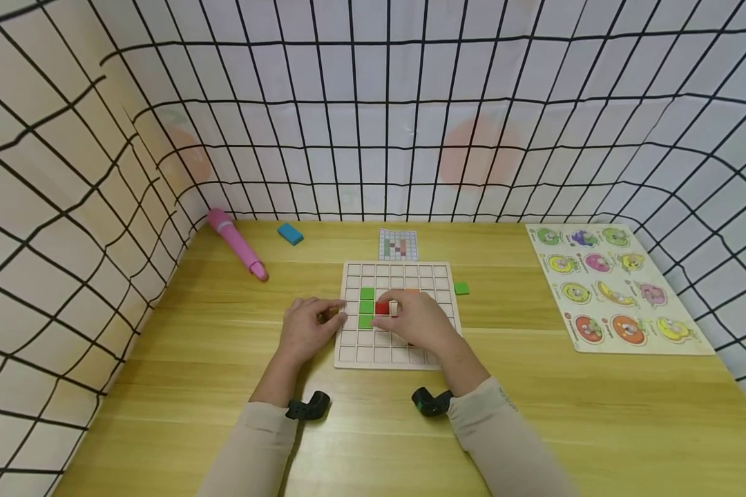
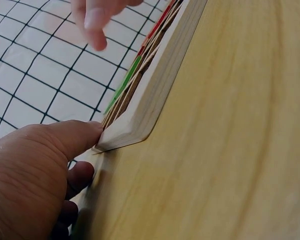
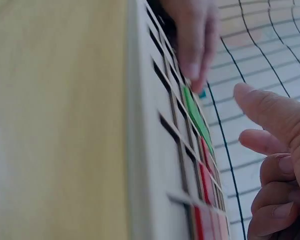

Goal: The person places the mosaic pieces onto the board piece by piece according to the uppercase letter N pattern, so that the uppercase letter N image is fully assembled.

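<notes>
My left hand (image 1: 304, 330) is at the left side of a pale wooden grid board (image 1: 348, 353), thumb and forefinger touching its edge. A fingertip meets the board's corner (image 2: 124, 132) in the left wrist view. My right hand (image 1: 419, 319) hovers over the board, thumb and forefinger parted around a red tile (image 1: 382, 308) without visibly gripping it. The right wrist view shows those fingers (image 3: 267, 112) above the surface, holding nothing. Green tiles (image 1: 367, 294) form a column left of the red one. An orange tile (image 1: 413, 291) shows behind the right hand, which hides other squares.
A loose green tile (image 1: 461, 288) lies just right of the board. Behind it is a small pattern card (image 1: 398, 245). A pink microphone-shaped object (image 1: 239, 245) and blue block (image 1: 290, 234) lie back left, a fruit puzzle board (image 1: 603, 276) at right. Grid-patterned sheeting (image 1: 385, 124) encloses the table.
</notes>
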A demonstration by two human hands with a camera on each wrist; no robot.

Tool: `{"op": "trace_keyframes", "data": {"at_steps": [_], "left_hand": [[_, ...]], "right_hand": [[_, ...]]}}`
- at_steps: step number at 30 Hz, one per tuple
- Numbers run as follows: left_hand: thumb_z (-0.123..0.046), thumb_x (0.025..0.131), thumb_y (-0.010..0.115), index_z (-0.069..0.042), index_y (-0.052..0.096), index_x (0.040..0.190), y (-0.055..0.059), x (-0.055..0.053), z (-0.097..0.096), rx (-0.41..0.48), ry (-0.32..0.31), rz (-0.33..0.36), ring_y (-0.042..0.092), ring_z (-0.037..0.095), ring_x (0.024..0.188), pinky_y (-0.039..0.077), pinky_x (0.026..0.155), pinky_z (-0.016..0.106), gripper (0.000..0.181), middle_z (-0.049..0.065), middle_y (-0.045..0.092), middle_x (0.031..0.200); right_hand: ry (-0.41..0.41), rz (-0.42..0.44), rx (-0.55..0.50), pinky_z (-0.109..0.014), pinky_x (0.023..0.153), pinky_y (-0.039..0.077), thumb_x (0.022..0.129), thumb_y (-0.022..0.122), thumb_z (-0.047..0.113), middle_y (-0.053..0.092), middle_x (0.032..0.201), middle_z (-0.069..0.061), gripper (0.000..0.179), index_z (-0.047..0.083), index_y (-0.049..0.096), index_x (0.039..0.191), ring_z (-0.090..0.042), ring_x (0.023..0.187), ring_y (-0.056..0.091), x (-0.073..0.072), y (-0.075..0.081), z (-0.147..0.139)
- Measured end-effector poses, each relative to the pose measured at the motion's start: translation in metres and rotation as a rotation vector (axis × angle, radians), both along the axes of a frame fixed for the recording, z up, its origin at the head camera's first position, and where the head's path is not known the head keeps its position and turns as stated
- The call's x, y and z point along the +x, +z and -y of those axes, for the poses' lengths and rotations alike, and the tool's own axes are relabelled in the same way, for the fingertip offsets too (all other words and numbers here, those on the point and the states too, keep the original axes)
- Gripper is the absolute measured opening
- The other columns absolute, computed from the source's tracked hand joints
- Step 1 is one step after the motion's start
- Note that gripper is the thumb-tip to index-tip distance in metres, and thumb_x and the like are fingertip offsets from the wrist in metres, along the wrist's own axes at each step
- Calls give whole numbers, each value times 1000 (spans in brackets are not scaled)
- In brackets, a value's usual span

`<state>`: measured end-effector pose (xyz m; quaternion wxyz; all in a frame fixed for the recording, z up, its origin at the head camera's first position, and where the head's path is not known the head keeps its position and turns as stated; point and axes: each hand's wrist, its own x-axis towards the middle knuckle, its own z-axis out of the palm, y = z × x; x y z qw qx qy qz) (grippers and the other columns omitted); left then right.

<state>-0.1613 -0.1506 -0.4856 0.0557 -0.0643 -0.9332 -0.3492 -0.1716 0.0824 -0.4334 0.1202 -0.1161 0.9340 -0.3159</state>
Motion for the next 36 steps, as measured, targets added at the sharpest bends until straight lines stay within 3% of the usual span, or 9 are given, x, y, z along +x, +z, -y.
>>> {"op": "trace_keyframes", "data": {"at_steps": [4, 10, 23, 31, 36], "left_hand": [[-32, 92, 75, -22, 77, 119, 0, 0, 0, -2, 2, 3, 49, 21, 87, 33, 84, 39, 29, 0, 66, 85], [-32, 92, 74, -22, 77, 120, 0, -1, -1, 5, 7, 11, 50, 21, 89, 33, 85, 39, 29, 1, 68, 87], [-32, 92, 75, -22, 77, 119, 0, 0, 0, 7, 8, 16, 49, 21, 89, 32, 85, 39, 29, 0, 67, 87], [-31, 91, 75, -23, 77, 119, 0, 0, 1, 14, 9, 10, 50, 20, 89, 33, 86, 39, 29, 0, 68, 87], [-32, 92, 75, -23, 77, 119, -1, 0, 1, 15, 4, 7, 50, 20, 89, 33, 87, 39, 29, 0, 68, 87]], "right_hand": [[-48, 9, -16, -30, 55, 35, 89, 76, 46, 51, 68, 0, 49, 22, 68, 130, -17, 57, 45, -6, 4, -17], [-72, 13, -36, -31, 57, 34, 90, 76, 43, 50, 76, -2, 49, 20, 66, 132, -19, 64, 44, -17, 4, -48], [-65, 55, 1, -29, 58, 36, 91, 76, 42, 47, 78, -3, 53, 19, 62, 137, -19, 64, 43, -42, -11, -123], [-40, 30, 6, -31, 61, 38, 90, 78, 37, 50, 79, -3, 52, 17, 62, 135, -18, 65, 45, -54, -17, -146], [-18, 95, 0, -30, 58, 39, 90, 78, 37, 52, 79, -4, 55, 13, 60, 137, -18, 64, 47, -62, -19, -153]]}}
